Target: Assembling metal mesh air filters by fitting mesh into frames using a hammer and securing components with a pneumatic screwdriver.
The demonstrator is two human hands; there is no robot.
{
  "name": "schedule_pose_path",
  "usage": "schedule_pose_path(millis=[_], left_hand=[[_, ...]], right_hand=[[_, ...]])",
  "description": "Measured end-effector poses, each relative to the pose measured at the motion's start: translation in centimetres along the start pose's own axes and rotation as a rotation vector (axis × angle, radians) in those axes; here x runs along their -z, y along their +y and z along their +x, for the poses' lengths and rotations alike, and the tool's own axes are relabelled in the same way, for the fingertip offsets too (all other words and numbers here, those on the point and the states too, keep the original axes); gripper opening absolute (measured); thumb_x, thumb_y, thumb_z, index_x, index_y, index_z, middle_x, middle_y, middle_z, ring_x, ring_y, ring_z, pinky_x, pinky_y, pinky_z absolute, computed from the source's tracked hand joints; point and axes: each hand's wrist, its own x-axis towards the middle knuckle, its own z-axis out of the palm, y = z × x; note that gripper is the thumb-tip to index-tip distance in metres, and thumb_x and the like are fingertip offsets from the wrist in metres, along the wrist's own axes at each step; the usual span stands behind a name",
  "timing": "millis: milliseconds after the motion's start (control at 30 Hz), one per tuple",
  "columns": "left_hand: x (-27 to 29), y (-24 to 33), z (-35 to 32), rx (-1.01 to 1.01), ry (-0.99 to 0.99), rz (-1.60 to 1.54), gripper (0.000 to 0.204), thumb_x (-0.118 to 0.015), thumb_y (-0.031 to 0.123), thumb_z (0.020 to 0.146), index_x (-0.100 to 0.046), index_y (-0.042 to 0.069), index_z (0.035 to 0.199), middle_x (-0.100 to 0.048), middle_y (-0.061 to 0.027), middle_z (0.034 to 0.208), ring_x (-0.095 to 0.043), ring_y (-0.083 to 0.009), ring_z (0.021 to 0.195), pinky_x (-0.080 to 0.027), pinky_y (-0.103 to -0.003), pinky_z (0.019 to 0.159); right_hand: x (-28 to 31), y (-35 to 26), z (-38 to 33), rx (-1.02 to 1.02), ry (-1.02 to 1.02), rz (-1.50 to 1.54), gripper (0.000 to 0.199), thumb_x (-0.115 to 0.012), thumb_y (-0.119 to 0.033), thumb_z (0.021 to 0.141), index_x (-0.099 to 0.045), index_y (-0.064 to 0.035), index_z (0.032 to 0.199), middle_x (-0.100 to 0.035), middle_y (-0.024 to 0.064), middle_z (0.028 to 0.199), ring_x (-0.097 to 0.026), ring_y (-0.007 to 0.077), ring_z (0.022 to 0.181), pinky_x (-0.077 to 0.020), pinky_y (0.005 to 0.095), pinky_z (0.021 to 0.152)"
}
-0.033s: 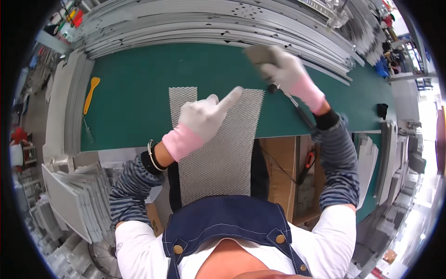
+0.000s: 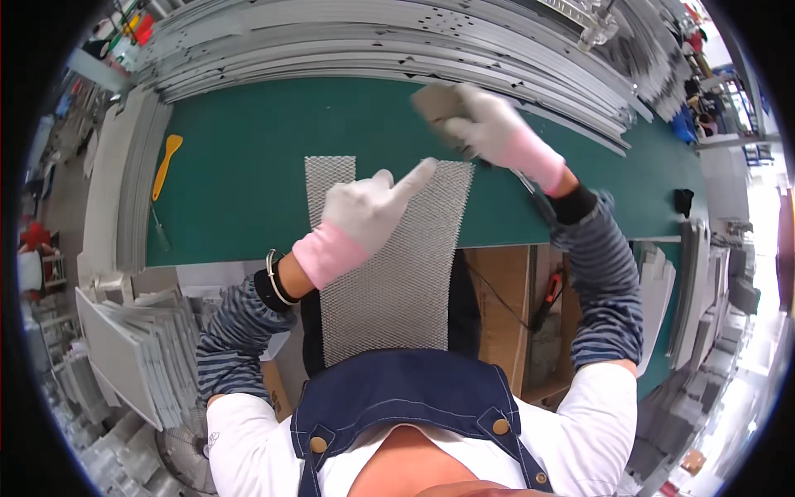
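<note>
Mesh sheet [image 2: 389, 273] draped off the near edge of the green tabletop [image 2: 240, 174], gloved left hand [image 2: 364, 211] pressing on it, index finger stuck out, gripping nothing; right hand [image 2: 484, 124] farther back, closed on a blurry flat grey piece [image 2: 435, 103]; yellow-handled tool [image 2: 163, 170] off left, grey panels [image 2: 373, 41] stacked behind

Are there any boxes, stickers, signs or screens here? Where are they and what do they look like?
No clear labels, signs or screens show.
Brown cardboard-like panel: under the green table, right of the mesh sheet; flat, tan.
Small tan flat piece: in the right hand; blurred.
</note>
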Motion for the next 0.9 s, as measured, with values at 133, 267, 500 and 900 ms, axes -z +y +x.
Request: schedule_pose_path(millis=[133, 267, 500, 900], left_hand=[[0.1, 0.1, -0.1, 0.049, -0.102, 0.058, 0.058, -0.061, 0.011, 0.082, -0.047, 0.015, 0.138, -0.054, -0.0027, 0.068, -0.059, -0.0169, 0.053, -0.049, -0.03, 0.045], [0.1, -0.7, -0.7, 0.059, -0.14, 0.039, 0.057, -0.062, 0.012, 0.083, -0.047, 0.014, 0.138, -0.054, -0.0033, 0.068, -0.059, -0.0166, 0.053, -0.049, -0.03, 0.045], [0.5, -1.1, -0.3, 0.01, -0.063, -0.134, 0.048, -0.066, 0.011, 0.08, -0.056, 0.014, 0.127, -0.058, -0.0056, 0.078, -0.061, -0.018, 0.056, -0.051, -0.03, 0.047], [5.7, -8.2, 3.1, 0.512, -0.577, -0.82, 0.026, -0.071, 0.015, 0.083, -0.071, -0.003, 0.102, -0.065, -0.0034, 0.07, -0.057, -0.0081, 0.061, -0.049, -0.024, 0.06]], right_hand=[[-2.4, -1.5, 3.8, 0.043, -0.224, 0.016, 0.04, -0.055, -0.008, 0.091, -0.047, 0.0077, 0.128, -0.064, 0.0087, 0.095, -0.062, 0.0128, 0.072, -0.0557, 0.0266, 0.062], [-2.8, -2.9, 4.3, -0.086, -0.307, 0.068, 0.04, -0.055, -0.006, 0.091, -0.048, 0.0075, 0.127, -0.064, 0.0081, 0.093, -0.06, 0.0116, 0.073, -0.0533, 0.025, 0.065], [-2.8, -3.1, 5.3, 0.121, -0.465, -0.253, 0.029, -0.06, -0.007, 0.087, -0.058, 0.0075, 0.112, -0.064, 0.0095, 0.082, -0.059, 0.0153, 0.072, -0.0513, 0.029, 0.068], [-2.2, -4.4, 2.4, 0.125, -0.386, -0.112, 0.031, -0.06, -0.003, 0.085, -0.058, 0.0048, 0.114, -0.065, 0.0104, 0.086, -0.06, 0.0181, 0.077, -0.0503, 0.0308, 0.076]])
